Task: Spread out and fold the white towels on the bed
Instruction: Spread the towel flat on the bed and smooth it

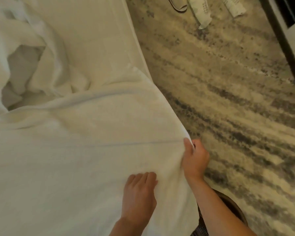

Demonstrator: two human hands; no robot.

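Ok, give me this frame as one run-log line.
left hand: rests on white towel | right hand: pinches towel's right edge | towel: lying over bed, far edge bunched

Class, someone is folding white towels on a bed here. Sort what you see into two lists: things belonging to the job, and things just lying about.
Belonging to the job: white towel; bed; right hand, pinching the towel's edge; left hand, resting on the towel.

Just lying about: slipper; wrapped rolls, both on the carpet.
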